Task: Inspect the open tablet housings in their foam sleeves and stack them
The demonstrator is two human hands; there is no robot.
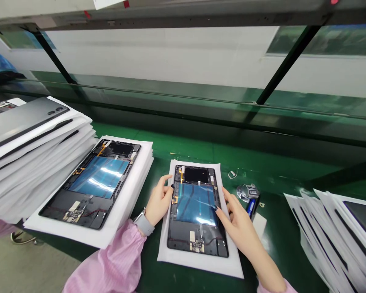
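A tablet with its inside uncovered (198, 232) lies on a white foam sheet (201, 266) on the green bench in front of me. It shows a shiny blue battery film (195, 203), an orange flex cable and a small circuit board near its lower end. My left hand (159, 200) grips its left side, thumb at the edge and fingers curled along the foam. On the right side, my right hand (239, 221) holds it, thumb over the battery area and fingers at the sheet's edge. Fingertips beneath the sheet are hidden.
Another uncovered tablet (79, 203) tops a foam stack on the left. Beyond it rises a tall pile with a grey tablet (27, 120). At right stands a stack of foam sheets (320, 232) with dark panels between. A round metal object (247, 192) and a blue item (251, 207) lie beside my right hand.
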